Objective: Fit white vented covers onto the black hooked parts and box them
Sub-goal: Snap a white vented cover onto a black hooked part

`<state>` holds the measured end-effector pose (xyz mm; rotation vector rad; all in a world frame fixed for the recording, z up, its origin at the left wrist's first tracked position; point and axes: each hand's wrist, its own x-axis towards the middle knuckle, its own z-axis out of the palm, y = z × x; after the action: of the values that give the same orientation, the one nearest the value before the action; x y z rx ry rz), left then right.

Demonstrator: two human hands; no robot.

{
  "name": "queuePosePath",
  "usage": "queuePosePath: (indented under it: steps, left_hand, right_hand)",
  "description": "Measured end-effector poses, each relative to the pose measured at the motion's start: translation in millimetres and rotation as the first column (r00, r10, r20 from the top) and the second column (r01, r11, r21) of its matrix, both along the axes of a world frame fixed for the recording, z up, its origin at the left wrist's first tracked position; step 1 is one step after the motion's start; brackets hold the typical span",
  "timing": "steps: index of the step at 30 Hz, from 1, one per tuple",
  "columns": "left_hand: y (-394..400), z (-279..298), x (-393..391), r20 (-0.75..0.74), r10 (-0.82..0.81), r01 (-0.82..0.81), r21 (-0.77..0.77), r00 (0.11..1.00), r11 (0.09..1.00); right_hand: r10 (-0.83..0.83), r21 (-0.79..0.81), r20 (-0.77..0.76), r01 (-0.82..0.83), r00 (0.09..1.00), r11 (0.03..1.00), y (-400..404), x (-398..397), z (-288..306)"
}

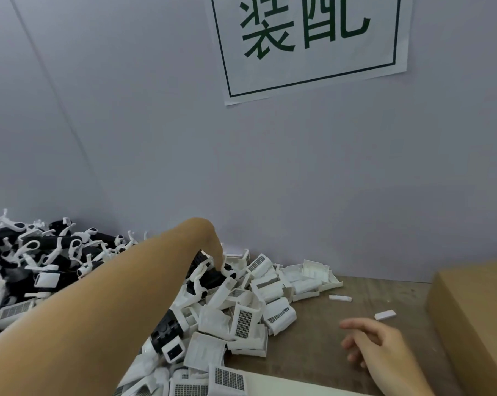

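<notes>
- On the wooden tabletop (356,298), against a pale wall (156,138): one heap of black hooked parts (41,252) at the far left, many with white hooks and clips standing up from them.
- Beside it, toward the middle: one heap of white vented covers (247,321), loosely tumbled, some grille-up, some showing the hollow underside; it touched the black heap where the two met.
- Left hand (213,252): reached over the join of the two heaps, wrist bent, fingers pointed down onto a black part (213,277) near the top of the white heap. The fingertips were hidden behind that part, so whether they pinched it or only touched it cannot be told.
- Right hand (376,344): low over bare table right of the covers, fingers loosely spread and slightly curled, holding nothing.
- Cardboard box (475,315): at the right edge, just beside the right hand; its inside was not visible.
- Two small white strips (340,298), loose on the table between the covers and the box.
- Paper sign (310,44) with green characters in a green frame, fixed to the wall above.
</notes>
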<state>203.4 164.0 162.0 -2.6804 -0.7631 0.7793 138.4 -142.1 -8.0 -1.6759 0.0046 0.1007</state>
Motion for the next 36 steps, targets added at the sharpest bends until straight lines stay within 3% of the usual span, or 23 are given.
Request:
queuePosePath:
  steps: [5, 9, 17, 21, 25, 27, 28, 31, 33, 36]
  left_hand:
    - [0.4, -4.7, -1.1, 0.029, -0.099, 0.096, 0.086, 0.995, 0.992]
    - [9.0, -5.9, -9.2, 0.188, -0.17, 0.158, 0.074, 0.967, 0.985]
    - [14.2, 15.9, -26.5, 0.488, -0.409, 0.323, 0.254, 0.771, 0.912]
    - [-2.9, 23.1, -37.5, 0.695, -0.325, 0.341, 0.121, 0.642, 0.932]
    - [-36.1, 14.9, -57.3, 0.908, -0.013, 0.42, -0.181, 0.418, 0.889]
    - [-58.3, 9.5, -69.3, 0.892, 0.288, 0.47, -0.431, 0.347, 0.77]
    - [-70.6, 6.2, -75.8, 0.832, 0.447, 0.502, -0.555, 0.328, 0.663]
    - [-111.2, -16.3, -96.9, 0.471, 0.803, 0.56, -0.8, 0.366, 0.214]
    - [-139.2, -40.5, -107.6, 0.212, 0.883, 0.573, -0.816, 0.419, -0.076]
    - [-178.9, -74.6, -115.3, -0.103, 0.845, 0.492, -0.774, 0.524, -0.399]
  right_hand:
    - [0.011, -0.017, -0.001, -0.011, 1.0, 1.0, -0.8, 1.9, -2.2]
    - [0.008, -0.001, 0.0, -0.008, 1.0, 1.0, -0.6, 1.4, -2.8]
    - [0.012, 0.013, 0.001, -0.012, 1.0, 1.0, -1.4, -2.9, 0.3]
    - [0.014, 0.001, 0.008, -0.014, 1.0, 1.0, -3.0, -6.5, 2.8]
    - [0.02, -0.005, 0.008, -0.02, 1.0, 1.0, -1.8, -8.1, 3.8]
    - [0.022, -0.003, 0.017, -0.022, 1.0, 1.0, -0.8, -7.8, 2.6]
    - [0.026, 0.001, 0.018, -0.026, 0.999, 1.0, -0.6, -8.1, 2.6]
    - [0.04, 0.032, 0.054, -0.042, 0.998, 0.999, -0.5, -7.2, 2.2]
    - [0.059, 0.046, 0.081, -0.063, 0.995, 0.997, -0.5, -7.7, 2.8]
    - [0.066, 0.107, 0.102, -0.076, 0.993, 0.991, -3.4, -3.4, 1.5]
